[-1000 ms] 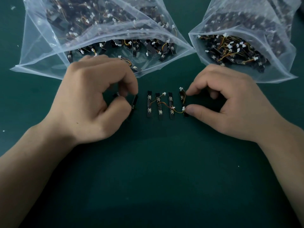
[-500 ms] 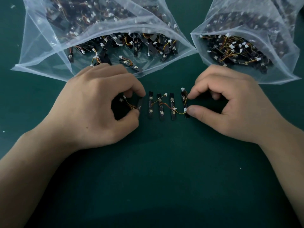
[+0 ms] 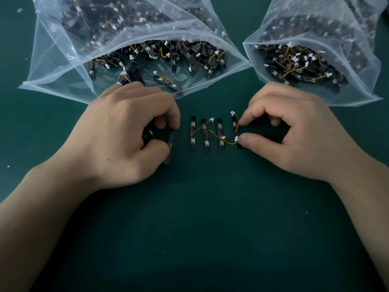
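Several narrow black circuit strips lie side by side on the dark green mat, joined by thin orange and yellow wires with white connectors [image 3: 223,137]. My right hand [image 3: 294,129] pinches the rightmost strip [image 3: 236,131] between thumb and forefinger at its two ends. My left hand [image 3: 124,133] pinches another black strip [image 3: 171,142] to the left of the row, apart from it; a white connector shows under its palm. Three strips [image 3: 206,134] lie between the hands untouched.
Two open clear plastic bags lie at the back, a left bag [image 3: 63,66] and a right bag [image 3: 357,85], both holding several more black strips with wires. The green mat [image 3: 200,218] stretches toward me below the hands.
My left hand drew its strip slightly left and toward me, away from the row, and the strip now stands more upright. My right hand kept its pinch on the rightmost strip.
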Demonstrator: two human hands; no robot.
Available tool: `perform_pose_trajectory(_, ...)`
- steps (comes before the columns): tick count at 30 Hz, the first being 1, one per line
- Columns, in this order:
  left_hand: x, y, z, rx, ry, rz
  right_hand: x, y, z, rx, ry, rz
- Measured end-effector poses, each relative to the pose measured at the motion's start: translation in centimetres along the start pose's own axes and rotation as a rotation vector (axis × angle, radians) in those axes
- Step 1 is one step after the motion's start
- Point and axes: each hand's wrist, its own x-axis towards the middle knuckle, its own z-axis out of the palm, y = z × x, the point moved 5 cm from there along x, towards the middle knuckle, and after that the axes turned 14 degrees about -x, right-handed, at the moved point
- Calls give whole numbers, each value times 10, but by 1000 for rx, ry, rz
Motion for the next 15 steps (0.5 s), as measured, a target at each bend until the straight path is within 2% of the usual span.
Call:
perform_pose_trajectory(10, -1, 0, 2, 18, -42, 49, 0, 0, 0, 8, -2, 9)
perform_pose_trajectory(15, -2, 1, -1, -142, 12, 94, 0, -1, 0, 12, -8, 11)
